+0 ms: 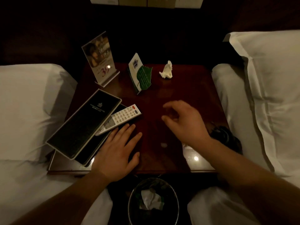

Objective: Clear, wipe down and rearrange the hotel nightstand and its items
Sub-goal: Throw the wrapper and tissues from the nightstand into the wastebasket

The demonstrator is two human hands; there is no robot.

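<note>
Both empty: left hand (118, 151) flat on nightstand (162, 98) just beside remote (120, 119), right hand (183, 122) loosely curled above centre, tissue (166, 70) well back; risk of bumping folder (84, 125) overhanging left edge and sliding it plus remote off.

Dark, glossy wooden table (178, 98). Rear left: clear sign stand (99, 57), upright, holding a printed card. Rear centre: white tent card (141, 73) bearing a green leaf, standing tilted. Near its right, apart: crumpled white tissue (166, 70). Front left: black pale-edged folder (84, 125), askew, overhanging the table's left edge, partly covering a white remote (121, 118) that lies on a second black folder (88, 159).
</note>
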